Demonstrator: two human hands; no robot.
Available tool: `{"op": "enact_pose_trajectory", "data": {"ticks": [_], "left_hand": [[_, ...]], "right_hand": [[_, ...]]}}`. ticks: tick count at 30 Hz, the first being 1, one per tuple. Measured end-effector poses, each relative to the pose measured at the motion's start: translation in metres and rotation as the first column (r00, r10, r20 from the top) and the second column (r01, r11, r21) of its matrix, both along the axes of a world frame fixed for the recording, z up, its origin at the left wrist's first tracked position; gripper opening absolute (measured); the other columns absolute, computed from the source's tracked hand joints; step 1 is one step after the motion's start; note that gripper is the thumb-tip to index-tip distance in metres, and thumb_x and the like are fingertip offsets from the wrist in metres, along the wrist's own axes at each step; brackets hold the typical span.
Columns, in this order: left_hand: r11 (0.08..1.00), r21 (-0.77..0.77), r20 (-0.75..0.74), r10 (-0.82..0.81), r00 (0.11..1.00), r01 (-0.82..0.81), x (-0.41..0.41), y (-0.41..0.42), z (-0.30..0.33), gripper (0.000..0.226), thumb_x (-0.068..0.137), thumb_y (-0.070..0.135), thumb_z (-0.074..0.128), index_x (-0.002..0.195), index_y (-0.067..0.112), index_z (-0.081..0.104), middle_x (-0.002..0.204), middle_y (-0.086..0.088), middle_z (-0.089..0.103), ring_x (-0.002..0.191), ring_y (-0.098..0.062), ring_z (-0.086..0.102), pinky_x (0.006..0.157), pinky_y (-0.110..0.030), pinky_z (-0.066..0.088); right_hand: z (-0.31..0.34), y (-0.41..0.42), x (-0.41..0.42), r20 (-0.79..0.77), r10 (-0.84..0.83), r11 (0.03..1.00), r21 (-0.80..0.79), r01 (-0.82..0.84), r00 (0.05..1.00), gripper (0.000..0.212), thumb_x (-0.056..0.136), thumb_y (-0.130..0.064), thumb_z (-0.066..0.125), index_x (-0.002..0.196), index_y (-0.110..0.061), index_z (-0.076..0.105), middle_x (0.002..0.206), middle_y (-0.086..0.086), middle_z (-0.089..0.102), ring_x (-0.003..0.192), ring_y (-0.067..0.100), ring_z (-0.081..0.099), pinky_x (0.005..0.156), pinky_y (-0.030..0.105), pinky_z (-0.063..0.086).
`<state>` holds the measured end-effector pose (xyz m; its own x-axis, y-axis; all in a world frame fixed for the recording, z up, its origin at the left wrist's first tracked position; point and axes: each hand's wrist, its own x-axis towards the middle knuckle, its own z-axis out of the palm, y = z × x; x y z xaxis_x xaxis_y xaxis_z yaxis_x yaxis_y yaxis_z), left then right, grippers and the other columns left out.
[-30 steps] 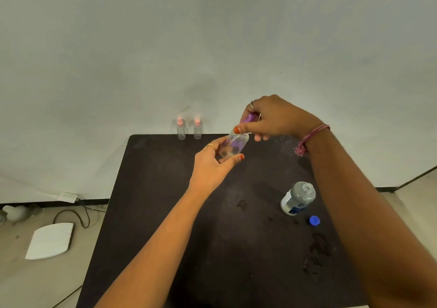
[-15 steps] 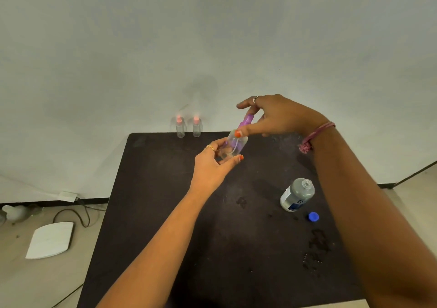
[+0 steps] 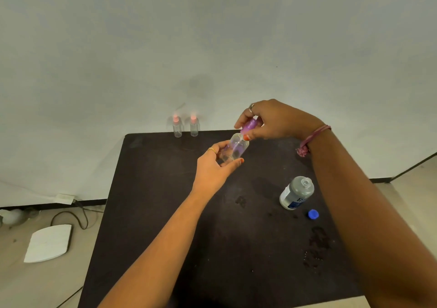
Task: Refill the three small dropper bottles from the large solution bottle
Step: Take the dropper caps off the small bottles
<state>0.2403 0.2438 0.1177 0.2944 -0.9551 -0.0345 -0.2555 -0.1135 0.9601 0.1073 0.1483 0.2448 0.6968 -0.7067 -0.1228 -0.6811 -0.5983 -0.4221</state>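
I see both arms reaching forward over the dark worktop [image 3: 165,213], meeting above its far half. The left hand [image 3: 214,165] comes up from below, thumb and fingers curled round the body of a small clear bottle [image 3: 235,148], which tilts with its neck up and to the right. The right hand [image 3: 272,120] comes in from the right, wrist bent, and its fingertips pinch the purple cap [image 3: 250,125] at the bottle's neck. I cannot tell whether that cap is seated or loose. The bottle looks clear with a purple tint inside; how full it is, I cannot say.

Two more small bottles with pink caps [image 3: 177,128] and [image 3: 194,127] stand upright, side by side, at the far edge of the worktop against the wall, well apart from the hands. The large grey bottle [image 3: 296,193] stands near the right edge with its mouth uncovered, and its blue cap [image 3: 313,214] lies just beside it. Dark wet spots [image 3: 316,248] mark the worktop nearer me.
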Motion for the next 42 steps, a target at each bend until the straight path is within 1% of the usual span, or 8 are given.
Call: {"op": "enact_pose_trajectory", "data": {"ticks": [3, 8, 15, 23, 27, 30, 38, 42], "left_hand": [[1.000, 0.019, -0.007, 0.007, 1.000, -0.007, -0.003, -0.002, -0.003, 0.057, 0.077, 0.028, 0.077, 0.128, 0.023, 0.052, 0.108, 0.015, 0.054, 0.092, -0.004, 0.056, 0.077, -0.007, 0.042], [0.999, 0.010, -0.033, -0.034, 0.999, 0.035, -0.006, -0.005, -0.009, 0.056, 0.077, 0.026, 0.078, 0.127, 0.024, 0.052, 0.108, 0.014, 0.057, 0.092, -0.002, 0.058, 0.074, -0.006, 0.045], [0.999, 0.026, -0.021, -0.020, 1.000, 0.021, -0.006, -0.006, -0.022, 0.056, 0.078, 0.025, 0.077, 0.128, 0.022, 0.052, 0.109, 0.015, 0.053, 0.094, -0.002, 0.055, 0.069, -0.004, 0.042], [0.997, 0.077, -0.020, 0.002, 1.000, -0.001, -0.005, -0.007, -0.042, 0.056, 0.080, 0.025, 0.076, 0.130, 0.019, 0.051, 0.121, 0.006, 0.057, 0.101, -0.005, 0.053, 0.080, -0.008, 0.040], [0.996, 0.092, -0.053, 0.024, 0.998, -0.019, -0.009, -0.005, -0.055, 0.055, 0.080, 0.022, 0.075, 0.129, 0.018, 0.050, 0.123, 0.004, 0.054, 0.106, -0.009, 0.055, 0.084, -0.013, 0.043], [0.996, 0.078, -0.050, 0.035, 0.998, -0.031, -0.015, -0.002, -0.067, 0.049, 0.078, 0.020, 0.077, 0.121, 0.021, 0.052, 0.121, 0.006, 0.046, 0.105, -0.010, 0.055, 0.079, -0.010, 0.043], [0.983, 0.182, -0.020, -0.019, 1.000, 0.022, -0.036, 0.003, -0.102, 0.054, 0.077, 0.022, 0.079, 0.125, 0.017, 0.054, 0.119, 0.003, 0.051, 0.103, -0.007, 0.053, 0.086, -0.018, 0.043], [0.975, 0.222, 0.044, -0.043, 0.998, 0.032, -0.048, 0.002, -0.114, 0.053, 0.077, 0.017, 0.078, 0.125, 0.015, 0.056, 0.120, 0.001, 0.058, 0.106, -0.009, 0.054, 0.093, -0.022, 0.045]], "right_hand": [[-0.002, -0.001, -0.002, -0.029, -0.061, 0.996, 0.070, 0.063, 0.998, 0.055, 0.080, -0.040, 0.071, 0.127, -0.019, 0.052, 0.109, 0.000, 0.060, 0.074, 0.009, 0.061, 0.056, 0.009, 0.047], [-0.010, -0.004, -0.003, -0.027, -0.111, 0.989, 0.095, 0.113, 0.993, 0.029, 0.086, -0.031, 0.067, 0.100, -0.006, 0.067, 0.078, 0.006, 0.070, 0.065, 0.012, 0.068, 0.052, 0.013, 0.051], [0.005, -0.010, -0.031, 0.128, -0.193, 0.980, 0.075, 0.184, 0.973, 0.021, 0.083, -0.029, 0.071, 0.091, -0.010, 0.071, 0.077, 0.003, 0.069, 0.062, 0.007, 0.068, 0.056, 0.014, 0.053], [0.005, -0.012, -0.055, 0.202, -0.336, 0.941, 0.028, 0.338, 0.920, 0.023, 0.083, -0.033, 0.070, 0.090, -0.012, 0.071, 0.079, -0.001, 0.070, 0.067, 0.010, 0.068, 0.069, 0.021, 0.057], [-0.022, -0.002, -0.053, 0.481, -0.495, 0.854, 0.114, 0.508, 0.724, 0.019, 0.080, -0.028, 0.075, 0.092, -0.014, 0.069, 0.076, -0.001, 0.068, 0.062, 0.006, 0.065, 0.062, 0.011, 0.051], [-0.062, 0.011, -0.046, 0.592, -0.610, 0.771, 0.291, 0.566, 0.526, 0.026, 0.077, -0.021, 0.078, 0.100, -0.013, 0.070, 0.085, -0.002, 0.069, 0.071, 0.003, 0.065, 0.072, 0.016, 0.055], [-0.185, 0.055, -0.039, 0.497, -0.867, 0.444, 0.744, 0.498, 0.032, 0.022, 0.081, -0.012, 0.072, 0.102, -0.012, 0.067, 0.093, 0.006, 0.072, 0.087, 0.016, 0.070, 0.078, 0.033, 0.057], [-0.232, 0.075, -0.046, 0.367, -0.930, 0.298, 0.779, 0.552, -0.017, 0.021, 0.085, -0.019, 0.069, 0.105, -0.013, 0.066, 0.097, 0.001, 0.070, 0.093, 0.013, 0.067, 0.080, 0.030, 0.056]]}}
